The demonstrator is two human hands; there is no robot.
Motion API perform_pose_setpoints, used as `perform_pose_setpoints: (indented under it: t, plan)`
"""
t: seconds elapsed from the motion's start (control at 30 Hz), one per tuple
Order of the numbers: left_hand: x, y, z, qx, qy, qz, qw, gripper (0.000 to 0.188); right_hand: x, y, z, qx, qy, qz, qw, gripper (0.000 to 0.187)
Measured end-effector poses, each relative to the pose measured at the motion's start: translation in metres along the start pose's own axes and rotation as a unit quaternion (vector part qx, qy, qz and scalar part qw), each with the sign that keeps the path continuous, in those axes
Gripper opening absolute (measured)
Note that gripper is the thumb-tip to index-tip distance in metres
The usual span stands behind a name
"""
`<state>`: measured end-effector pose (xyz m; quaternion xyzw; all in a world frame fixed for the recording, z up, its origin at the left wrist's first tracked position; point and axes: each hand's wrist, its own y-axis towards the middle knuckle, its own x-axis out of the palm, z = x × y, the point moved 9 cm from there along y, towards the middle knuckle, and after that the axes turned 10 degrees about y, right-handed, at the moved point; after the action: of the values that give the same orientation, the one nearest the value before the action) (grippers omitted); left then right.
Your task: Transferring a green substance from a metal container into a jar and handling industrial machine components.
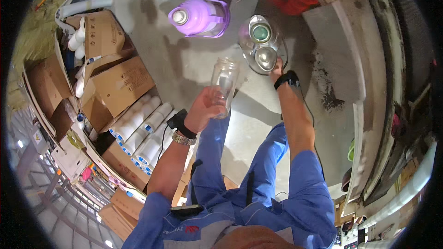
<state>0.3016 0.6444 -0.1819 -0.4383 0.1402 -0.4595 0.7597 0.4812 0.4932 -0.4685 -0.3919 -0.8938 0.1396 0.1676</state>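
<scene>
Cartons [122,83]: brown, along the left.
White rolls [159,115]: stacked beside them.
Purple flask [198,16]: on the grey floor [334,131].
Left grip [207,108]: closed around a clear glass jar [227,67].
Metal vessel [264,44]: right grip [278,67] at its near edge, how closed I cannot tell.
Dark stains [331,99]: floor, right.

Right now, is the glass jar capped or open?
Open: the glass jar shows a bare threaded neck, no lid on it.
</scene>
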Motion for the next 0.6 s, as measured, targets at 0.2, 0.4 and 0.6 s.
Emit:
perform_pose_setpoints:
  t: [0.2, 0.4, 0.6]
  plan:
    - [0.066, 0.023, 0.022, -0.005, 0.103, -0.036, 0.994, 0.059, -0.099, -0.200, 0.109, 0.195, 0.439, 0.322, 0.816, 0.019]
    - [0.123, 0.016, 0.078, 0.182, 0.249, -0.034, 0.950, 0.084, -0.084, -0.372, -0.123, -0.094, -0.510, 0.212, 0.828, 0.024]
    - [0.267, -0.012, 0.144, 0.382, 0.485, -0.017, 0.787, 0.087, -0.139, -0.477, -0.262, 0.178, 0.056, 0.405, 0.895, 0.015]
